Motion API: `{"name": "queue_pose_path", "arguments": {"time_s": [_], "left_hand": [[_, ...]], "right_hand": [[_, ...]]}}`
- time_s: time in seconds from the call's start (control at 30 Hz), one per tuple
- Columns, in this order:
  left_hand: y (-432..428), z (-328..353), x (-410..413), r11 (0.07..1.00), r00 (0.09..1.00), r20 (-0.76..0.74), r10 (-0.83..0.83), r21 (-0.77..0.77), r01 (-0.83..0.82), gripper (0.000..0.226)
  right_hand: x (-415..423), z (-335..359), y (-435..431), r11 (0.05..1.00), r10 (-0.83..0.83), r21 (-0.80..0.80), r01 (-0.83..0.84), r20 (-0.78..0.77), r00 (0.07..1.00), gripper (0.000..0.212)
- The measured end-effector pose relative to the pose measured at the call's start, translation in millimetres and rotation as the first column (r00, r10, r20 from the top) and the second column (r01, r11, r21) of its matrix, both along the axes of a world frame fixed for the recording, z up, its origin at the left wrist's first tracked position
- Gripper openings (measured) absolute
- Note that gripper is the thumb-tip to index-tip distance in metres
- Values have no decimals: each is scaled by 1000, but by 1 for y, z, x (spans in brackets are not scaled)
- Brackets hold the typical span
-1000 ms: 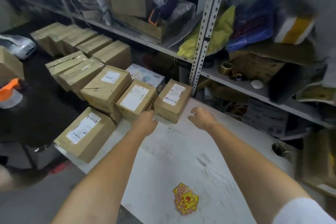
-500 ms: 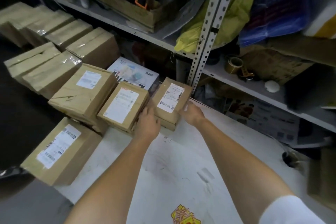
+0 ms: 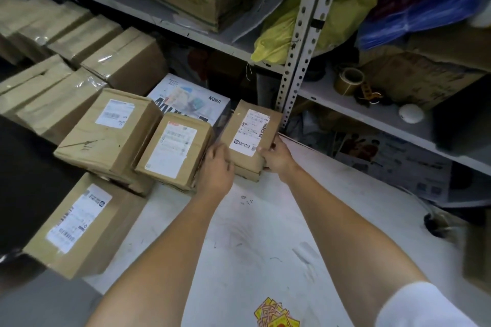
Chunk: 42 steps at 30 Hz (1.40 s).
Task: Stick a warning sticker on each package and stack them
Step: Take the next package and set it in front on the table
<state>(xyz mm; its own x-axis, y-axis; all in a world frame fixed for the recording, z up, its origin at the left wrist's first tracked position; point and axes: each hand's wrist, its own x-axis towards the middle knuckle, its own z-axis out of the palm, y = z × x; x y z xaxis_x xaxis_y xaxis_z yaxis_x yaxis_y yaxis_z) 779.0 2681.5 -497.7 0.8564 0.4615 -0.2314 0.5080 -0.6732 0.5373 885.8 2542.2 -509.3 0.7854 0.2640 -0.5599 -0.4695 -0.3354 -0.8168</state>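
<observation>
Both hands moved in: left hand (image 3: 216,167) and right hand (image 3: 276,156) now squeeze the small brown package (image 3: 240,138) between them.

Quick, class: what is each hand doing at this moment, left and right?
Left hand: closed on the package's left side.
Right hand: closed on its right side.

Small brown cardboard package (image 3: 249,138), white shipping label on top, tilted with its near end raised, at the far edge of the white bench (image 3: 239,241). Three more labelled packages (image 3: 174,150) lie to its left. Yellow-red warning stickers (image 3: 276,314) piled at the near edge.
</observation>
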Motion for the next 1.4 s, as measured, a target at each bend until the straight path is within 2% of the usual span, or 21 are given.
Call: {"name": "queue_pose_path", "arguments": {"time_s": [0.23,0.4,0.53,0.63,0.9,1.1,1.27,1.4], "left_hand": [[5,6,-1,995,1000,-13,2,-101,-4,59],[-1,9,-18,939,993,-66,95,-325,-112,63],[-13,22,-32,877,990,-15,139,-462,-130,53],[-24,30,-45,863,996,29,82,-503,-56,51],[-90,34,-73,841,994,5,-108,-532,94,65],[-146,33,-102,818,982,-79,-171,-567,96,79],[-204,42,-138,805,965,-71,-253,-568,170,50],[-250,45,-168,817,959,-59,-275,-540,201,49]], "right_hand": [[-19,9,-14,998,-14,67,14,12,1000,59],[-41,27,-35,997,10,77,-11,16,1000,56],[-65,41,-51,996,41,75,-44,31,999,56],[-85,50,-68,999,15,51,-17,43,999,59],[-141,58,-147,991,-132,-34,133,18,991,59],[-191,57,-214,973,-230,-24,230,30,973,64],[-235,57,-272,961,-275,15,275,49,960,62],[-268,57,-316,966,-257,47,254,65,964,57]]}}
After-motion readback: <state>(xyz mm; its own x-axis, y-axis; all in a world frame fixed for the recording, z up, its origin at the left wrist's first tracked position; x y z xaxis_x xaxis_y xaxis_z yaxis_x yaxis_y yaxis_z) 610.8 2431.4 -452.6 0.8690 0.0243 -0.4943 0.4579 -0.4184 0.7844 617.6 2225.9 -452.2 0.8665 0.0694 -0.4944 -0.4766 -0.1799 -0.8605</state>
